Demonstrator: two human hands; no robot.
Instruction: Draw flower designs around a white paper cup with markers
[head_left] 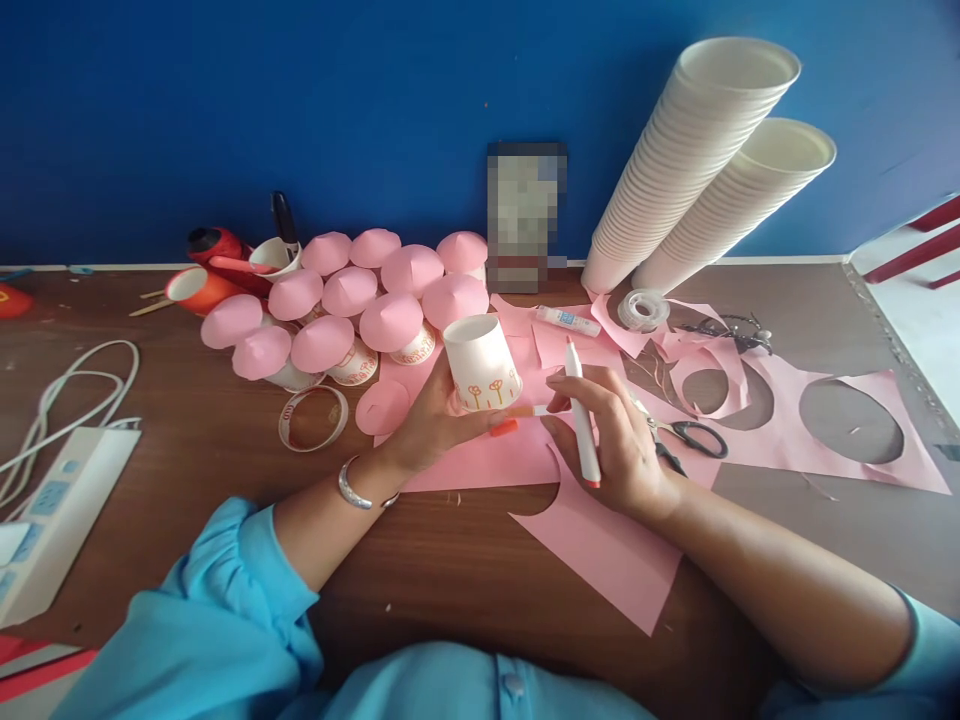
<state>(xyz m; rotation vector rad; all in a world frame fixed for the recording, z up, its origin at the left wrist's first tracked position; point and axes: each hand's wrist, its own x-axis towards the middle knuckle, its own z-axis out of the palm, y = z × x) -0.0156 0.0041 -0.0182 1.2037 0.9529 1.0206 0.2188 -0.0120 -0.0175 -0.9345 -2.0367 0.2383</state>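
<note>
My left hand [431,425] grips a white paper cup [481,355], held upside down over the table. Orange flowers with yellowish stems are drawn around its lower part. Closed around a white marker [583,425] with a red-orange tip and end is my right hand [611,435], just right of the cup. Between the hands shows a second, orange-and-white marker [534,411], partly hidden; I cannot tell whether it is held or lying down. An orange cap [504,427] is below the cup, near my left fingers. Pink paper [487,465] spreads beneath.
Several cups with pink cone tops [390,320] stand at the back left. Tall stacks of paper cups [694,150] lean against the blue wall. Scissors [697,438], clear tape [643,310], a glue stick [568,320] and a power strip [71,515] lie around.
</note>
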